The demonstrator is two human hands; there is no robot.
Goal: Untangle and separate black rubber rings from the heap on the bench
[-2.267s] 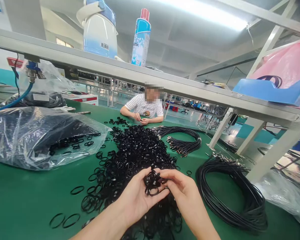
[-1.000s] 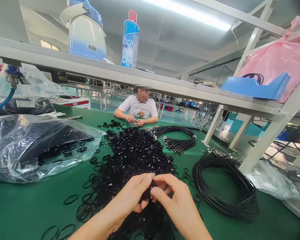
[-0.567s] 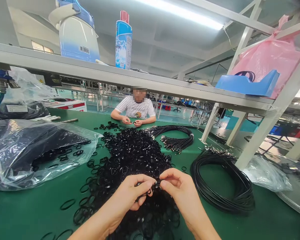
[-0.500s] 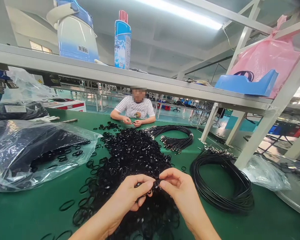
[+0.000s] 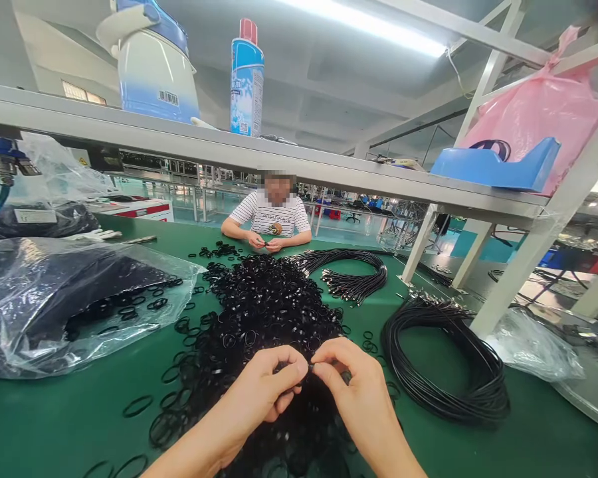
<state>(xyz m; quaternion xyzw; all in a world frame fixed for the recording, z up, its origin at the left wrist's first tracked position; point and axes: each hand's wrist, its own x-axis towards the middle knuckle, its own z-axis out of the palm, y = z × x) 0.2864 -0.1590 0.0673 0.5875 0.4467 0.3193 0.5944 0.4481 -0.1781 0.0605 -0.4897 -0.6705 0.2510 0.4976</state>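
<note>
A big heap of black rubber rings (image 5: pixel 266 302) covers the middle of the green table (image 5: pixel 54 411). Over its near edge my left hand (image 5: pixel 264 392) and my right hand (image 5: pixel 353 392) meet fingertip to fingertip. Both are closed in a pinch on a small black ring (image 5: pixel 309 365) between them. Little of that ring shows past the fingers. More loose rings (image 5: pixel 139 405) lie scattered to the left of my arms.
A clear plastic bag (image 5: pixel 70 299) of rings lies at left. Coiled black cables (image 5: pixel 448 372) lie at right and a bundle of black cords (image 5: pixel 353 279) further back. Across the table sits a person in a striped shirt (image 5: pixel 272 216). Overhead shelf (image 5: pixel 204 149) holds a spray can (image 5: pixel 246 76).
Earlier my left hand cupped a clump of rings; now both hands pinch one small piece low over the heap. The view has shifted slightly.
</note>
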